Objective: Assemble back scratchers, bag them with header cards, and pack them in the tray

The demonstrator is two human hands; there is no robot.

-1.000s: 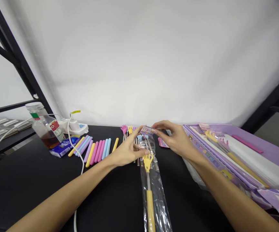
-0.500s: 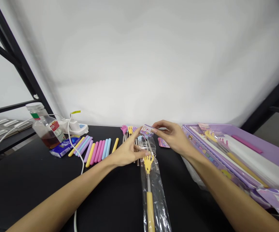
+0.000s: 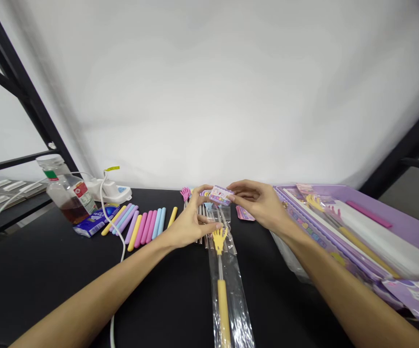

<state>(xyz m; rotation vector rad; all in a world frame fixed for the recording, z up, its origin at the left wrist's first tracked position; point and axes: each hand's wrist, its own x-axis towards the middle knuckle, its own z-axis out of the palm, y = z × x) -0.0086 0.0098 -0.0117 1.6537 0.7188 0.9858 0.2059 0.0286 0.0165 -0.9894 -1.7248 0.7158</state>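
A small purple-and-white printed card (image 3: pixel 220 195) stands between my hands at the top of a clear plastic bag (image 3: pixel 233 285). My right hand (image 3: pixel 254 200) pinches the card's right edge between thumb and fingers. My left hand (image 3: pixel 191 220) is closed about the upper end of the bag. Its index finger reaches the card's left edge, and its thumb lies just above the yellow claw. Inside the bag lies a back scratcher (image 3: pixel 223 304) with a yellow hand-shaped head, a metal rod and a yellow handle. Some left fingers are hidden behind the bag.
More scratcher heads (image 3: pixel 185 194) lie behind my left hand. Several coloured handles (image 3: pixel 146 229) lie to the left, near a blue packet (image 3: pixel 89 222), a bottle (image 3: pixel 69 193), a power strip (image 3: pixel 113 193) and a white cable (image 3: pixel 123 241). A pink card (image 3: pixel 244 213) and a purple box (image 3: pixel 386 208) are rightward.
The card has tilted so its printed front faces me more. My left index finger has risen to its edge. The bag and scratcher have shifted slightly left in view.
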